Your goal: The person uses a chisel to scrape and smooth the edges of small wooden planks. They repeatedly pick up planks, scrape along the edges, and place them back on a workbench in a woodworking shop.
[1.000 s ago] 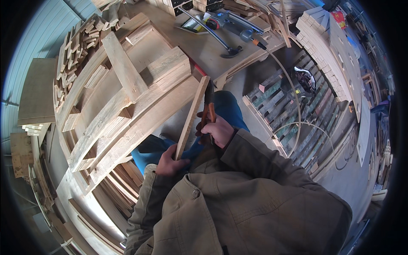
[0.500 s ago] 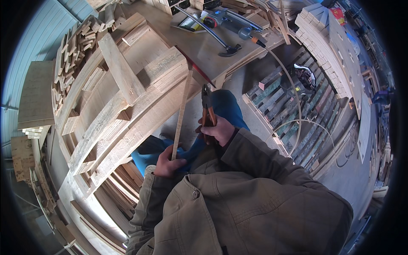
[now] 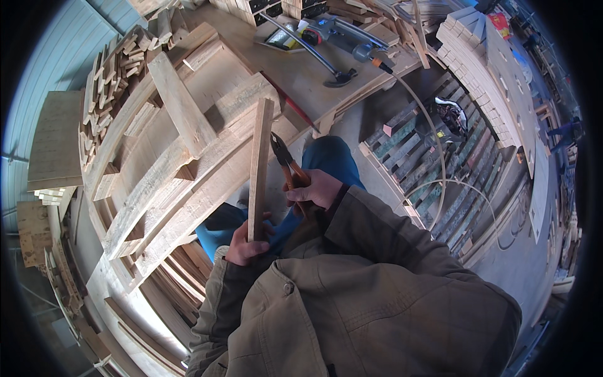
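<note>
A narrow wooden strip [image 3: 259, 166] stands nearly upright in my left hand [image 3: 247, 244], whose fingers and thumb close round its lower end. My right hand [image 3: 316, 190] grips a pair of pliers [image 3: 289, 166] by the orange-brown handles. The dark jaws of the pliers point up and to the left, close to the right side of the strip; whether they touch it I cannot tell. Left of both hands lies a wooden pallet-like frame [image 3: 201, 173] of boards and blocks, and the strip's top end overlaps its near right corner.
A hammer [image 3: 340, 78] and an air nailer [image 3: 342, 39] with a hose [image 3: 419, 100] lie on the workbench [image 3: 295, 75] ahead. Wood offcuts [image 3: 119, 69] are piled at the far left. On the right, a slatted rack [image 3: 433, 157] stands low beside stacked timber [image 3: 477, 75].
The strip has turned in my left hand, so a broader face shows, and its top has shifted left. The pliers have moved left toward it and tilted left.
</note>
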Tool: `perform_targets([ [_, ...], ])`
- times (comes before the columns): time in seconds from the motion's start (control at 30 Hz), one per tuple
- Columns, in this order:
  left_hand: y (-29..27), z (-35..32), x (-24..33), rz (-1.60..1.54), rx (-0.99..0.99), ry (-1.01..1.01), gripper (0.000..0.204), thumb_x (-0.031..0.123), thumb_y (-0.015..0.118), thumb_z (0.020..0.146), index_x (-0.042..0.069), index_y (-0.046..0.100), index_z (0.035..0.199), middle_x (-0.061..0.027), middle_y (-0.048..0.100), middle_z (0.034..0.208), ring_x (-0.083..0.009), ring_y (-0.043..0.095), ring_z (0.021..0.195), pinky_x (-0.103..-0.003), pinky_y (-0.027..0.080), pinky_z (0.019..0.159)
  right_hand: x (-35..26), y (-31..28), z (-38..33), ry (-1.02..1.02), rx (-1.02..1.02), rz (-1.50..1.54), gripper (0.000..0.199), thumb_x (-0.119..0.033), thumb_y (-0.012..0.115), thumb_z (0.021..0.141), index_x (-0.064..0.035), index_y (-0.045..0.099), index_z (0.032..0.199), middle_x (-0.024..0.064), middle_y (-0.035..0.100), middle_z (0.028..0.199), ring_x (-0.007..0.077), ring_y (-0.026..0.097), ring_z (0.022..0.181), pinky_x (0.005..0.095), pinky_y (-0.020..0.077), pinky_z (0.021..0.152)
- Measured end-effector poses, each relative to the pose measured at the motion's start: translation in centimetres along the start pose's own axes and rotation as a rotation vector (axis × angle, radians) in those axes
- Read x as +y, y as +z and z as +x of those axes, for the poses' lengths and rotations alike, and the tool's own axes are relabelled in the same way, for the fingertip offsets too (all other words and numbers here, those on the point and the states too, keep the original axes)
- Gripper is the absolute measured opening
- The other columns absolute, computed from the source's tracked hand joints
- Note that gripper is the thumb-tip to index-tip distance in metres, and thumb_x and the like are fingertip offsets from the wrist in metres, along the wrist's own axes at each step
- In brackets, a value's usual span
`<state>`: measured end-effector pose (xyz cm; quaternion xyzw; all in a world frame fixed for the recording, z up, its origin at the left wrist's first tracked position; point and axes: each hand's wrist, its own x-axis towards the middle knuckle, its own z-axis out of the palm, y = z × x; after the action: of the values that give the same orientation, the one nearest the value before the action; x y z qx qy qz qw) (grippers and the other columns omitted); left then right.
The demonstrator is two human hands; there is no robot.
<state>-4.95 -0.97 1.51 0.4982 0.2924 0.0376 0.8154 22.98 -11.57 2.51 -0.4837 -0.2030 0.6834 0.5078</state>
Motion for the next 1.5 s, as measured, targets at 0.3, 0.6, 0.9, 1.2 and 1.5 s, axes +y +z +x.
perform_targets([
  [0.3,-0.1,-0.2,0.3,-0.036,0.024,0.029,0.101,0.025,0.082,0.064,-0.005,0.046,0.152,-0.0085,0.068,0.113,-0.0157,0.060,0.096,-0.030,0.047,0.088,-0.9,-0.7,0.7,0.015,0.086,0.289,0.036,-0.026,0.048,0.108,-0.0062,0.055,0.138,0.0177,0.072,0.116,0.0314,0.074,0.097,0.0370,0.0555,0.077],
  [0.6,-0.1,0.1,0.6,-0.024,0.004,0.016,0.100,0.025,0.082,0.064,-0.005,0.046,0.153,-0.0073,0.068,0.113,-0.0151,0.060,0.094,-0.030,0.048,0.086,0.5,-1.3,0.7,0.020,0.188,0.214,0.037,-0.012,0.058,0.101,-0.0006,0.056,0.136,0.0134,0.070,0.107,0.0261,0.070,0.093,0.0387,0.0555,0.082],
  [0.9,0.0,-0.1,0.5,0.001,0.026,0.024,0.099,0.027,0.083,0.064,-0.006,0.048,0.151,-0.0063,0.069,0.111,-0.0147,0.059,0.096,-0.030,0.047,0.090,0.3,-0.9,-0.3,-0.082,0.135,0.181,0.053,-0.004,0.066,0.087,-0.0010,0.050,0.137,0.0082,0.061,0.092,0.0172,0.057,0.070,0.0336,0.0482,0.062],
  [1.2,0.3,0.2,0.2,0.186,0.024,-0.010,0.090,0.020,0.082,0.071,-0.003,0.049,0.152,-0.0082,0.070,0.109,-0.0168,0.061,0.100,-0.031,0.048,0.091,1.8,0.3,-0.2,-0.079,0.076,0.299,0.053,-0.003,0.054,0.086,0.0018,0.052,0.139,0.0133,0.066,0.095,0.0258,0.067,0.078,0.0374,0.0550,0.074],
  [1.5,1.1,0.5,-0.1,0.161,0.072,-0.062,0.083,0.018,0.084,0.073,-0.003,0.053,0.147,-0.0079,0.069,0.105,-0.0174,0.063,0.095,-0.031,0.050,0.087,0.5,1.3,-0.8,-0.008,0.231,0.274,0.051,-0.006,0.054,0.091,-0.0051,0.048,0.142,0.0132,0.067,0.100,0.0271,0.070,0.089,0.0411,0.0564,0.065],
])
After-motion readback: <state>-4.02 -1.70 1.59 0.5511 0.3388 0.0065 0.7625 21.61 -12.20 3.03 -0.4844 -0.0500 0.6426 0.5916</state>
